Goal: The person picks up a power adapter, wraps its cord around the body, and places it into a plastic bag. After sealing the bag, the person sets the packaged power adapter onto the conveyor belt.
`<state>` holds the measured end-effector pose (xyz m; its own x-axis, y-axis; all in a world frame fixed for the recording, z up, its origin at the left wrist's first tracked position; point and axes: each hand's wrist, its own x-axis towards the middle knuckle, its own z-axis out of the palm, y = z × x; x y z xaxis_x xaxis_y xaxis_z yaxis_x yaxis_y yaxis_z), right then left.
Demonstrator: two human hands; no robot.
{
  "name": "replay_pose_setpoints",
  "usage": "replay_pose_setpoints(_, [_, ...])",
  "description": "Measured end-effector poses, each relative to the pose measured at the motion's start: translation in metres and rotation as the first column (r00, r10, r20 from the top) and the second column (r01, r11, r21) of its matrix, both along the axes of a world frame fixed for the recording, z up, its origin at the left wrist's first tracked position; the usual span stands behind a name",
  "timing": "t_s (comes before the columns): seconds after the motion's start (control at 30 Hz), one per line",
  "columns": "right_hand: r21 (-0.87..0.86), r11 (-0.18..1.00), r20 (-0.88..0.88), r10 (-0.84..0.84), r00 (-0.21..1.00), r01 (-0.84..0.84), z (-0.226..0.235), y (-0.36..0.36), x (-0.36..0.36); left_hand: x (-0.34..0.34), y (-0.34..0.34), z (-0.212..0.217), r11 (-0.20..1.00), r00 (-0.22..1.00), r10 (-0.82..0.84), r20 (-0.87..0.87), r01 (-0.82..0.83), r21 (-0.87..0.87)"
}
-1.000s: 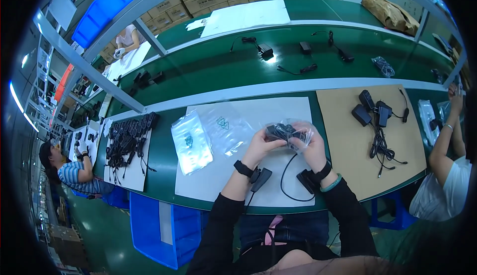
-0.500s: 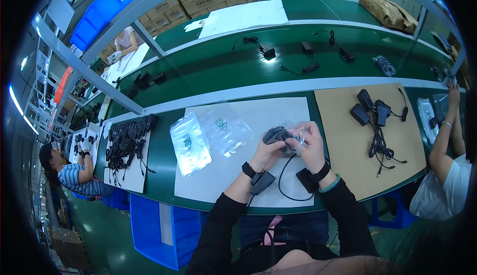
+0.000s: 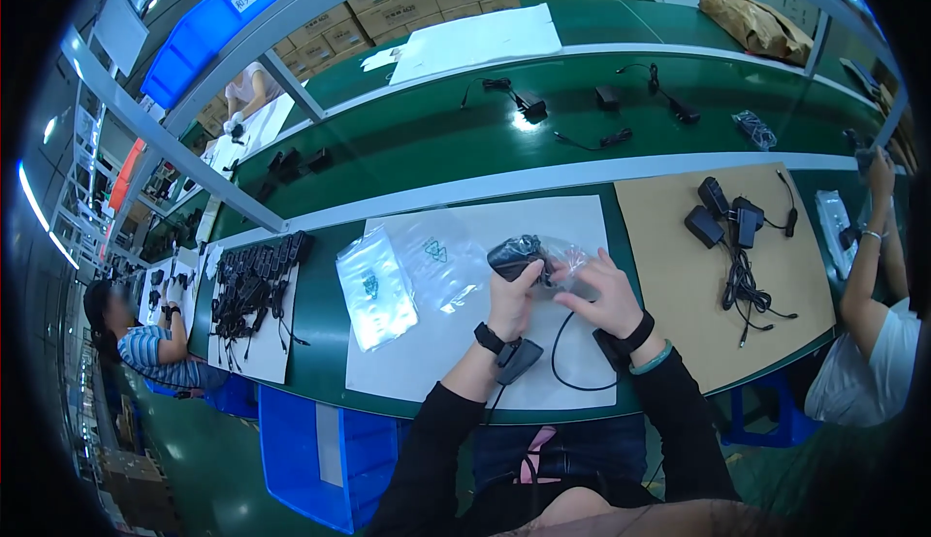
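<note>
My left hand (image 3: 512, 302) is closed round a black power adapter (image 3: 511, 257) with its coiled cord, inside a clear plastic bag (image 3: 567, 258). The thumb presses on the adapter's near side. At the bag's other end, my right hand (image 3: 609, 297) has its fingers spread and thumb apart; whether the fingertips touch the film is hard to tell. Both hands are over a white sheet (image 3: 465, 358). To their left lie a stack of clear bags (image 3: 378, 290) and a loose clear bag (image 3: 448, 266).
Several black adapters (image 3: 254, 270) are heaped at left. On brown cardboard (image 3: 669, 333) at right lie more adapters with cords (image 3: 745, 222). Adapters also lie on the green belt (image 3: 407, 130) beyond a pale rail (image 3: 465, 188). Co-workers sit left and right; a blue bin (image 3: 301, 450) is below the table.
The bagged adapter has shifted slightly left and up with my left hand. My right hand's fingers, earlier gripping the bag, have spread and moved away to the right.
</note>
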<state>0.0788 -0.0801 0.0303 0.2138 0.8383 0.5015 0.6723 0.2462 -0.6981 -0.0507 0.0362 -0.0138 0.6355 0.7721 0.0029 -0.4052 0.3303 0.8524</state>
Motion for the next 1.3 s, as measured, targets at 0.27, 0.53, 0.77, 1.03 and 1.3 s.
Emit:
replay_pose_setpoints(0.27, [-0.132, 0.991, -0.486, -0.090, 0.869, 0.028, 0.000, -0.009, 0.004, -0.007, -0.004, 0.003, 0.990, 0.992, -0.060, 0.109, 0.073, -0.121])
replay_pose_setpoints(0.53, [0.248, 0.920, -0.524, -0.136, 0.841, 0.303, -0.010, 0.019, -0.006, -0.012, 0.004, 0.006, 0.969, 0.965, -0.015, 0.263, 0.079, -0.233])
replay_pose_setpoints(0.77, [0.012, 0.992, -0.717, -0.080, 0.692, 0.128, -0.005, -0.002, 0.009, -0.002, -0.006, 0.018, 0.976, 0.975, -0.214, 0.053, 0.216, -0.037])
replay_pose_setpoints(1.03, [0.153, 0.970, -0.772, 0.000, 0.635, 0.186, 0.002, -0.009, 0.009, -0.008, 0.001, 0.014, 0.930, 0.955, -0.268, -0.125, 0.290, 0.227])
replay_pose_setpoints(1.3, [0.424, 0.844, -0.271, -0.227, 0.935, 0.328, 0.020, -0.014, 0.009, -0.003, -0.001, 0.020, 0.995, 0.998, 0.054, -0.041, -0.057, -0.086])
